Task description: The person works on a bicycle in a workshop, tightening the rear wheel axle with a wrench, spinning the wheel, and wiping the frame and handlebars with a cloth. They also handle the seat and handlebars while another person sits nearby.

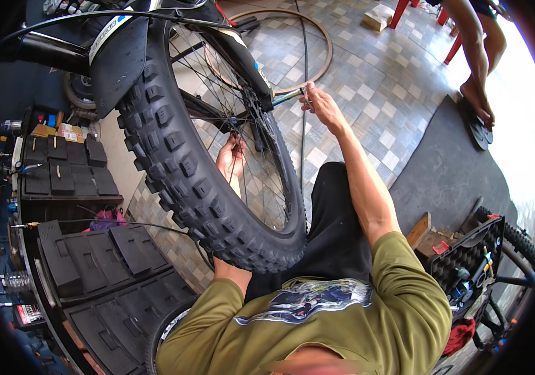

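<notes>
Drawers are standing left of the bicycle wheel; to its right, a mat is lying on the floor, with a tool case seemingly sitting nearer.

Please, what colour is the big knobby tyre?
The big knobby tyre is black; the head view shows it.

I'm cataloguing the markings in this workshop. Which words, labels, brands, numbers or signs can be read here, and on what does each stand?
White fork section beside the black mudguard: bold lettering, not copied out here.
Olive T-shirt: printed graphic; any lettering in it is unreadable.
Red-and-white package, lower left: print too small to read.
Yellow-and-white box, upper left: any markings too blurred to read.
I can make out no other text.
</notes>
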Demonstrator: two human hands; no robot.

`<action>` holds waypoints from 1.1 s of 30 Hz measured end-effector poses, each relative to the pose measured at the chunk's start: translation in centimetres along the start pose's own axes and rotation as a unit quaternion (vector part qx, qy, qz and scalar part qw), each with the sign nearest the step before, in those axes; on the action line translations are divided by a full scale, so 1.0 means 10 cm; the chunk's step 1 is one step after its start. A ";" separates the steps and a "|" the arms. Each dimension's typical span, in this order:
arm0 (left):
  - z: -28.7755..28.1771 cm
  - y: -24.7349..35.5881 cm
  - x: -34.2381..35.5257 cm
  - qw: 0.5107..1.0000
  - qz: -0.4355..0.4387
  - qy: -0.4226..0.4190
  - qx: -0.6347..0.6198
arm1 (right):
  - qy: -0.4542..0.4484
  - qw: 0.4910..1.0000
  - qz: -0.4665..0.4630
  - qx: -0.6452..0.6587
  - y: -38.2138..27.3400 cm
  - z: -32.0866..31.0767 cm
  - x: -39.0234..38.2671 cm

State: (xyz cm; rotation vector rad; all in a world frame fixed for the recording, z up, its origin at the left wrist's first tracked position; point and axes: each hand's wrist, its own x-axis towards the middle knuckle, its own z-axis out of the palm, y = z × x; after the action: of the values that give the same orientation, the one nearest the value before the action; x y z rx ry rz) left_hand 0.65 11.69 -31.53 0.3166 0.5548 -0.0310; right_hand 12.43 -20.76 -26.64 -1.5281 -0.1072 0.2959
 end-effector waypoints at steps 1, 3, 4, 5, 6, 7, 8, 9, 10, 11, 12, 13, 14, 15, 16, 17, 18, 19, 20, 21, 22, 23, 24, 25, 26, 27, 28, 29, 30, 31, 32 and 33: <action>-0.01 0.03 0.01 1.000 -0.016 -0.016 0.009 | -0.003 1.000 0.001 -0.005 -0.02 0.00 0.01; -0.02 0.09 0.06 1.000 -0.009 -0.012 0.002 | -0.009 1.000 0.001 -0.017 -0.05 0.01 0.04; -0.01 0.14 0.10 1.000 -0.006 -0.010 -0.001 | -0.014 1.000 0.000 -0.023 -0.07 0.02 0.06; 0.02 0.15 0.12 1.000 -0.023 -0.014 -0.003 | -0.015 0.999 0.003 -0.031 -0.06 0.01 0.05; 0.03 0.14 0.14 0.999 -0.033 -0.018 -0.004 | -0.012 0.999 0.003 -0.032 -0.05 0.00 0.05; 0.04 0.13 0.15 0.999 -0.036 -0.020 -0.004 | -0.010 0.999 0.003 -0.031 -0.04 -0.01 0.05; 0.05 0.12 0.15 0.999 -0.036 -0.020 -0.003 | -0.008 0.999 0.003 -0.031 -0.03 -0.01 0.04; 0.06 0.11 0.16 0.999 -0.034 -0.020 -0.003 | -0.005 0.999 0.001 -0.031 -0.02 -0.02 0.04; 0.06 0.10 0.16 0.999 -0.030 -0.020 -0.001 | -0.002 1.000 -0.001 -0.031 -0.02 -0.04 0.04; 0.06 0.09 0.16 1.000 -0.025 -0.019 0.002 | 0.002 1.000 -0.003 -0.031 -0.02 -0.05 0.05; 0.07 0.06 0.17 1.000 -0.018 -0.018 0.006 | 0.008 0.999 -0.008 -0.051 -0.02 -0.09 0.05; 0.06 0.06 0.17 1.000 -0.008 -0.017 0.006 | 0.009 0.997 -0.015 -0.072 -0.09 -0.08 0.05; 0.05 0.06 0.17 1.000 0.003 -0.018 0.009 | 0.011 0.995 -0.022 -0.092 -0.17 -0.08 0.05; 0.05 0.06 0.17 1.000 0.012 -0.017 0.014 | 0.087 0.977 -0.109 -0.163 -0.23 -0.05 0.03; 0.04 0.04 0.16 0.999 0.026 -0.014 0.020 | 0.161 0.940 -0.194 -0.230 -0.27 0.03 -0.03; 0.06 0.00 0.20 0.999 0.029 -0.020 0.023 | 0.234 0.883 -0.276 -0.298 -0.35 0.08 -0.09; -0.10 0.10 0.11 0.998 0.061 -0.013 0.021 | 0.203 0.895 -0.299 -0.260 -0.53 0.30 -0.18; -0.10 0.10 0.11 0.997 0.073 -0.014 0.024 | 0.186 0.901 -0.317 -0.229 -0.77 0.40 -0.30; -0.13 0.11 0.09 0.996 0.084 -0.011 0.029 | 0.166 0.907 -0.334 -0.197 -1.01 0.52 -0.45; -0.06 0.07 0.10 0.996 0.081 -0.013 0.038 | 0.134 0.922 -0.338 -0.134 -1.24 0.62 -0.62; 0.09 -0.04 0.14 0.997 0.065 -0.013 0.046 | 0.105 0.932 -0.338 -0.076 -1.42 0.66 -0.77; 0.23 -0.14 0.16 0.997 0.048 -0.014 0.051 | 0.077 0.939 -0.332 -0.045 -1.53 0.69 -0.91; 0.32 -0.18 0.10 0.997 0.042 -0.013 0.057 | 0.039 0.929 -0.368 -0.027 -1.65 0.73 -1.03; 0.21 -0.08 -0.03 0.997 0.057 -0.001 0.050 | -0.024 0.924 -0.382 0.015 -1.81 0.89 -1.18; 0.35 -0.15 -0.02 0.998 0.041 -0.001 0.057 | -0.039 0.921 -0.386 0.016 -1.93 0.90 -1.31; 0.39 -0.17 -0.08 0.998 0.035 0.003 0.054 | -0.050 0.919 -0.390 0.028 -2.00 0.94 -1.42; 0.48 -0.17 -0.13 0.998 0.028 0.006 0.054 | -0.075 0.923 -0.378 0.020 -2.12 0.96 -1.52; 0.55 -0.18 -0.17 0.998 0.020 0.011 0.062 | -0.075 0.928 -0.364 0.012 -2.17 0.96 -1.62; 0.63 -0.21 -0.21 0.998 0.012 0.017 0.066 | -0.068 0.934 -0.351 0.005 -2.17 0.96 -1.68; 0.66 -0.22 -0.25 0.997 0.008 0.028 0.072 | -0.062 0.939 -0.339 -0.001 -2.18 0.96 -1.75; 0.67 -0.23 -0.24 0.997 0.003 0.033 0.071 | -0.053 0.945 -0.324 -0.009 -2.18 0.95 -1.80; 0.67 -0.24 -0.21 0.997 0.000 0.037 0.069 | -0.044 0.952 -0.304 -0.015 -2.19 0.94 -1.84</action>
State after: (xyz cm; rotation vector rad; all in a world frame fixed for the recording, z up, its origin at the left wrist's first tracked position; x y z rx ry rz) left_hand 2.02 7.24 -25.77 0.4534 0.6270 -0.0588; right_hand -4.94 -16.77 -2.35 -1.4352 -0.6418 -0.1327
